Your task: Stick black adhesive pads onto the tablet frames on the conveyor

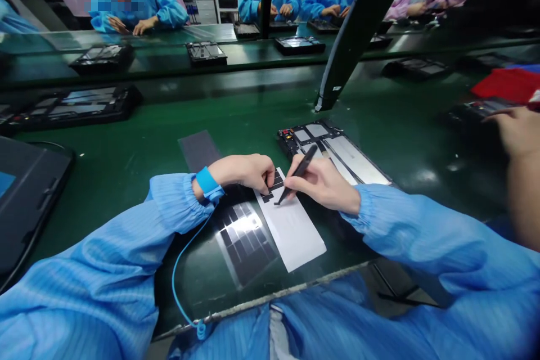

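A white backing sheet [293, 233] with black adhesive strips at its far end lies slantwise on the bench. My left hand [248, 171] is closed, fingertips bent down on the strips at the sheet's left edge; a blue wrist strap circles that wrist. Pinched in my right hand [324, 183] are black tweezers [301, 167], their tip low over the sheet at a small black piece. Whether the tip grips that piece is unclear. Just beyond my right hand lies an opened device housing [337, 149] with silver battery-like panels. A clear sheet of dark rectangles [247, 244] lies nearer my body.
A dark grey sheet [198, 149] lies past my left wrist. A slanted dark post [354, 34] rises from the bench. More device housings [76, 104] stand left and along the far line. At right, another person's hand [517, 129] touches a housing near red material [506, 84].
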`<state>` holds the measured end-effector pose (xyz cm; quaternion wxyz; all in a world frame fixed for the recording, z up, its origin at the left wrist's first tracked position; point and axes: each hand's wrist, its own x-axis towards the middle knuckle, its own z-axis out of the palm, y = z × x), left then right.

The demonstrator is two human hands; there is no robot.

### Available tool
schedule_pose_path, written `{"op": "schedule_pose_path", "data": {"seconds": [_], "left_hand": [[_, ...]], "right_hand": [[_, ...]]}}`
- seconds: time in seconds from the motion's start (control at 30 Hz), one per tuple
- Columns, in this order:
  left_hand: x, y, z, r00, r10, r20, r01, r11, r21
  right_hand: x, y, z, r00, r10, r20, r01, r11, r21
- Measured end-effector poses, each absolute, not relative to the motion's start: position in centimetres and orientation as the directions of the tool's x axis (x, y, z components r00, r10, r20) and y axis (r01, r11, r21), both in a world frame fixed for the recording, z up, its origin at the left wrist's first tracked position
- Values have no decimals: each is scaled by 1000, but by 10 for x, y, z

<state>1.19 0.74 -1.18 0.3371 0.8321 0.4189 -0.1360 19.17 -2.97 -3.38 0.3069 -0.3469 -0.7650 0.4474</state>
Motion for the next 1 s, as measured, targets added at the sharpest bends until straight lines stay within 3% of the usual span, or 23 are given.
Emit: {"op": "schedule_pose_path", "data": {"seconds": [0.13,0.27,0.37,0.63,0.87,1.0], "left_hand": [[16,2,-14,664,606,-438,743,-472,475],[32,-8,-37,557,819,134,608,-513,606],[44,-16,-56,482,787,385,462,-602,651],[46,-21,-67,548,744,382,340,-616,711],[46,-21,-66,570,720,397,305,-634,711],[45,-21,-66,574,721,388,309,-629,714]], "right_hand": [[213,-21,-32,-311,903,297,276,385,-881],[226,-13,-44,-125,915,384,257,404,-878],[226,-14,-50,-159,899,408,272,437,-857],[226,-16,-50,-235,858,457,317,513,-798],[224,-18,-48,-255,800,543,453,595,-664],[225,-19,-47,-230,813,534,412,579,-704]]}}
